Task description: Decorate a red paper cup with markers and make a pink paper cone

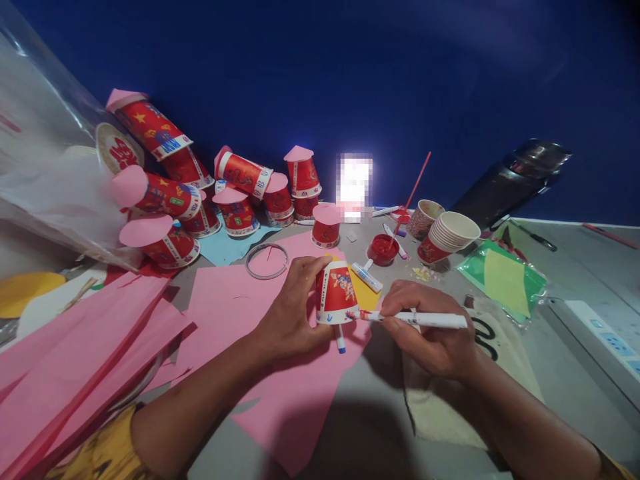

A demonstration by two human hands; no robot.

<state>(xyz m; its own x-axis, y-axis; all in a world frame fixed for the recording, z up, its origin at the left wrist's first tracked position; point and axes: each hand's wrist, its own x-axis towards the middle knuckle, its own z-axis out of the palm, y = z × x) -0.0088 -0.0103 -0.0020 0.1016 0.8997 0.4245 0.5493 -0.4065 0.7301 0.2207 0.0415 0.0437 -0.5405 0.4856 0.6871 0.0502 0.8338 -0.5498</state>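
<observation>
My left hand point(297, 310) grips a red paper cup point(338, 290) that is upside down, its white rim at the bottom. A blue arrow-like mark and red marks show on that rim. In my right hand point(433, 330) is a white marker point(425, 320), held level, its red tip touching the rim's right side. Under the cup pokes out a second marker with a blue end point(341, 347). Just behind lies a glue tube point(367, 277) on a yellow paper piece point(367, 295). Pink paper sheets point(225, 333) lie beneath my left hand.
Several decorated red cups with pink cone tops point(237, 213) stand and lean at the back left. A red pot point(384, 249) holds a thin stick. Stacked paper cups point(450, 235), a black flask point(505, 180) and a power strip point(600, 340) are on the right. A lit screen stands behind.
</observation>
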